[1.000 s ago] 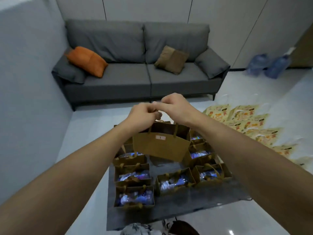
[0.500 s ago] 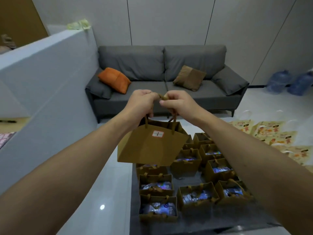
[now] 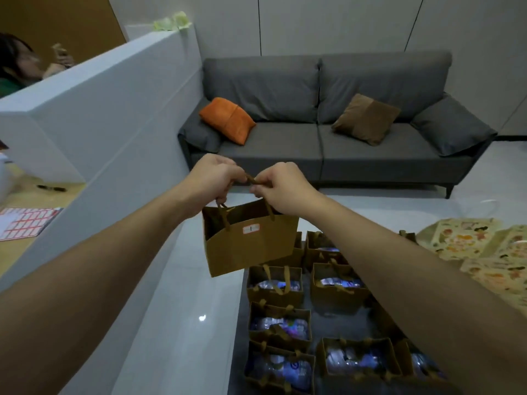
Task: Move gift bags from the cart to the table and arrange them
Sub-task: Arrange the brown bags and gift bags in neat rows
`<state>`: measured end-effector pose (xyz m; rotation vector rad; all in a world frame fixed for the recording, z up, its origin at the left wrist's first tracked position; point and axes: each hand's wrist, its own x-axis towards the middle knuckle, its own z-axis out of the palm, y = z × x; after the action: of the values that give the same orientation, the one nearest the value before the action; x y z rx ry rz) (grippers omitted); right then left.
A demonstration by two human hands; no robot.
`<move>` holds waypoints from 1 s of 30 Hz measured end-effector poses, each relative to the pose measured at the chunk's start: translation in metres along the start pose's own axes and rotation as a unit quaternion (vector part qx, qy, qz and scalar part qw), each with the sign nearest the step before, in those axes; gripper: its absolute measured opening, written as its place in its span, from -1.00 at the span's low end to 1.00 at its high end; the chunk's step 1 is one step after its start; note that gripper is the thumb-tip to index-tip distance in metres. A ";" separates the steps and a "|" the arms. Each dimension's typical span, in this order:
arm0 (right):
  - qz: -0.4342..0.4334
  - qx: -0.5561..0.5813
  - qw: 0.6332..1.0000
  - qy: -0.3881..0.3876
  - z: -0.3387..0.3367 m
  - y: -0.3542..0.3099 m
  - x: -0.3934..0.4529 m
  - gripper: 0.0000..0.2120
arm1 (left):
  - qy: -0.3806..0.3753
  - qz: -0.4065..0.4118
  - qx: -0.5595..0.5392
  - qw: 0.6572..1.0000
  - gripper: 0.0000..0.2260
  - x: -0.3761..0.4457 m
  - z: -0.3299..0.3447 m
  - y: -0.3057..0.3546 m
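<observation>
While aloft, both hands (image 3: 242, 181) on bag (image 3: 251, 246)

A long grey fabric sofa (image 3: 328, 138) stands against the pale panelled wall (image 3: 328, 24). An orange square cushion (image 3: 227, 120) lies on its left seat and a brown square cushion (image 3: 366, 118) leans on its right seat. A white low partition wall (image 3: 94, 115) runs along the left. Behind it, a sheet of red-bordered labels (image 3: 25, 223) lies on a wooden desk (image 3: 17, 252). A person's dark hair (image 3: 11, 57) shows over the partition.

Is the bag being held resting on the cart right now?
No, both hands hold the brown bag by its handles in the air.
</observation>
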<state>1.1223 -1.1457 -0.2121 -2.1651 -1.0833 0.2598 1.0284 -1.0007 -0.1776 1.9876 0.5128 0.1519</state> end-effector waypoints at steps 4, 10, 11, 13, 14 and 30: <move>0.070 0.021 0.997 0.018 0.028 0.067 0.016 -0.76 | -0.003 -0.058 0.157 0.986 -0.77 0.031 0.026 -0.031; 0.239 -0.042 0.966 -0.084 0.087 0.193 0.001 -0.71 | 0.028 -0.147 0.190 0.970 -0.76 0.056 0.057 -0.105; 0.248 -0.058 0.961 -0.107 0.098 0.209 0.001 -0.72 | 0.041 -0.164 0.187 0.968 -0.76 0.060 0.059 -0.117; 0.259 -0.083 0.950 -0.154 0.122 0.231 0.002 -0.72 | 0.062 -0.199 0.184 0.961 -0.76 0.066 0.060 -0.140; 0.259 -0.094 0.945 -0.175 0.135 0.240 0.005 -0.73 | 0.076 -0.213 0.180 0.957 -0.76 0.070 0.060 -0.150; 0.216 -0.274 0.927 -0.134 0.271 0.335 0.088 -0.71 | 0.190 -0.261 0.106 0.940 -0.73 0.099 0.065 -0.237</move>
<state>1.2645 -1.0819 -0.6235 -2.9428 -0.8723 0.5130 1.0702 -0.9237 -0.4275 1.9602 1.3375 0.1527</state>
